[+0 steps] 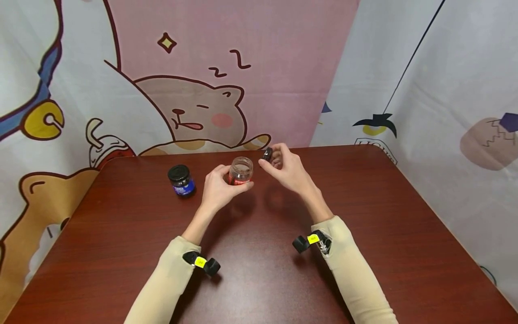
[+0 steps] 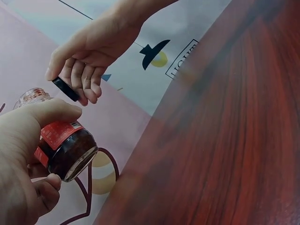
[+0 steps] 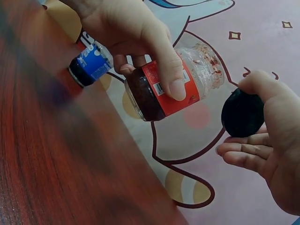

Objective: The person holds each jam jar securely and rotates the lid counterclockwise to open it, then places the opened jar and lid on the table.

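Observation:
My left hand [image 1: 220, 188] grips a glass jar [image 1: 241, 168] with a red label, its fingers and thumb around the sides. The jar's mouth is uncovered. Dark contents fill its lower part, and reddish smears cling to the glass near the neck, as the right wrist view shows [image 3: 204, 70]. To the right of the jar, my right hand [image 1: 289, 170] pinches a black round lid [image 3: 243, 112] between thumb and fingers. The lid is tipped on edge and apart from the jar. Both hands are raised above the table.
A second jar [image 1: 181, 181] with a black lid and blue label stands upright on the dark red wooden table [image 1: 259, 279], left of my left hand. Behind the table's far edge hangs a cloth [image 1: 291, 67] printed with cartoon animals.

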`<state>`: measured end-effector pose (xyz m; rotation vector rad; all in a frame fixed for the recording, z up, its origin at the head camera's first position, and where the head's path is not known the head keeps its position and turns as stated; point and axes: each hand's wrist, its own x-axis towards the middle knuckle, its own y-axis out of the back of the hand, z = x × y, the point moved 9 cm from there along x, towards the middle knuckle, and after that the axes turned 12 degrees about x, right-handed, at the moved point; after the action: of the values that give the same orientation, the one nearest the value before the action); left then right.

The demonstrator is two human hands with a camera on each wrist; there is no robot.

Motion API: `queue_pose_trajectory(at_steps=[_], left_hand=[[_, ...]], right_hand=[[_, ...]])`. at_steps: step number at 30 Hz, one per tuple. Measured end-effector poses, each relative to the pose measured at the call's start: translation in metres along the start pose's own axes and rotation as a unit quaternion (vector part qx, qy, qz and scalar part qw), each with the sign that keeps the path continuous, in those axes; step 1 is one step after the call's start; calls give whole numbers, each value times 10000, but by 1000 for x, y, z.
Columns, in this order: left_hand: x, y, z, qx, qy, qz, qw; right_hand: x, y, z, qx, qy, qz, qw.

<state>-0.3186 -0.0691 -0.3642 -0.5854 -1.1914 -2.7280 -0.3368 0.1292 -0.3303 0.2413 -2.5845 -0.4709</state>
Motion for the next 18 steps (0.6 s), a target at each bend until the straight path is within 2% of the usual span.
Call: queue_pose_trajectory(at_steps=[4,13,18], left_hand=[[2,-2,-4,40,85,-33,10000],[5,-8,-13,11,281,-187,9994],[7,-12,-17,51,348,-280,9990]], right_hand=[[1,-2,7,-28,-126,-21,9999],[5,-9,16,-155,13,-194,9997],[8,-13,23,-201,-69,-229,9995]])
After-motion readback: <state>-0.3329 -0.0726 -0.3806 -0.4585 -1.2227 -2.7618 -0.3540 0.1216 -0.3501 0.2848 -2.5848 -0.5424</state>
